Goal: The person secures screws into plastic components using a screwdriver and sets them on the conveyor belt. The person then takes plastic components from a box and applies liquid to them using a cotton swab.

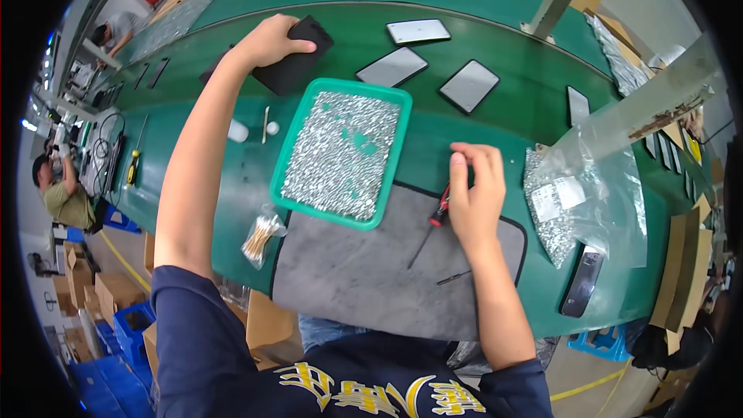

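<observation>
Left hand (271,40) grasps a black slab (298,58), seemingly angled up-right.

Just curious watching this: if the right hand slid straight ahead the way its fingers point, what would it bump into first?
Probably the dark flat panel on the green belt beyond the right hand; bare green surface lies between, though depth is hard to judge.

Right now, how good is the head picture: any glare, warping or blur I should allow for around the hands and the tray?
Head view: strong fisheye, so the green belt bows and the corners go black. The screws in the green tray glitter, and the flat panels reflect pale light. The plastic bag shines. The left hand and right hand look sharp, with only soft shadows.
</observation>
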{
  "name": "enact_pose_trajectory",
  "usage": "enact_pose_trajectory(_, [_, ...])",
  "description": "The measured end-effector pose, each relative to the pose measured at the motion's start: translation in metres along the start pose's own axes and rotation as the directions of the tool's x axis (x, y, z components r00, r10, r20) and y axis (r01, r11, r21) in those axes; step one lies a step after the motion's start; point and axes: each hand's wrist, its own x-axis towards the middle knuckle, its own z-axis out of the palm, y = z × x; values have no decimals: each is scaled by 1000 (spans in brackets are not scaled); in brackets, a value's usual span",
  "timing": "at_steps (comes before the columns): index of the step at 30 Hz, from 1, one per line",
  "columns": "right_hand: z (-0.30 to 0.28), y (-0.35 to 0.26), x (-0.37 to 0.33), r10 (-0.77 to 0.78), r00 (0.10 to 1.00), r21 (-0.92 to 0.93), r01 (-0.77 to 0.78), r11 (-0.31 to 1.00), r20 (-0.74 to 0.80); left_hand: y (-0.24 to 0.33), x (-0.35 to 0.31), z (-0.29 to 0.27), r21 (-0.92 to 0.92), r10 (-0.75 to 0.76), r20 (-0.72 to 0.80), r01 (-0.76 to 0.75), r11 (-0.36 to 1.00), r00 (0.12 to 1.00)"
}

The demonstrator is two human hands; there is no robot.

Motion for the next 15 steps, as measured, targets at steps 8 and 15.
enact_pose_trajectory(8, [3,5,-2,111,993,69,-113,991,25,-84,98,57,161,-101,83,87,983,991])
enact_pose_trajectory(15, [6,10,2,82,996,73,-80,994,-20,44,131,113,178,195,-106,-174,969,975])
